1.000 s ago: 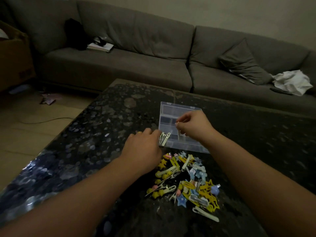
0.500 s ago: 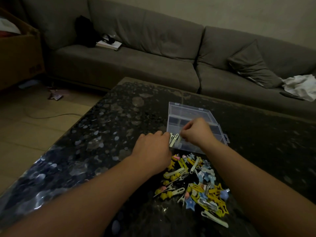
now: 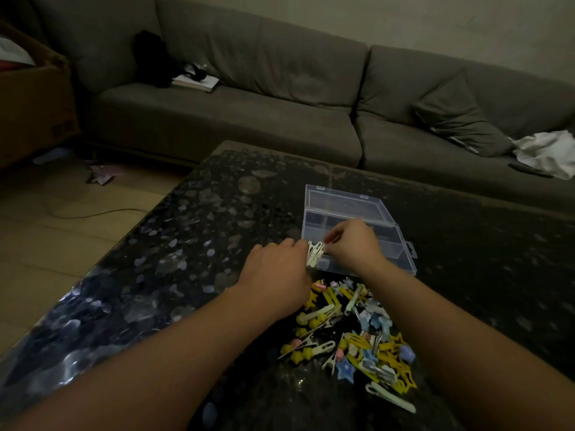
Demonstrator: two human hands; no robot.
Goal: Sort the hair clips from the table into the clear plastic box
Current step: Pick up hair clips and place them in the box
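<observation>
While the left hand point(image 3: 275, 272) and right hand point(image 3: 353, 245) together pinch white hair clips point(image 3: 315, 253) at the near left corner of the clear box point(image 3: 351, 209), a loose clip pile point(image 3: 354, 337) lies on the worktop point(image 3: 186, 244) just nearer than the box.

Two hands, left hand point(image 3: 275, 273) and right hand point(image 3: 353, 245), pinch white hair clips point(image 3: 315, 255) at the clear plastic box point(image 3: 392, 241), above a colourful clip pile point(image 3: 354, 337).

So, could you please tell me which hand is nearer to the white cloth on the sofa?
Right. The right hand is over the clear box, toward the white cloth; the left hand sits farther away.
</observation>
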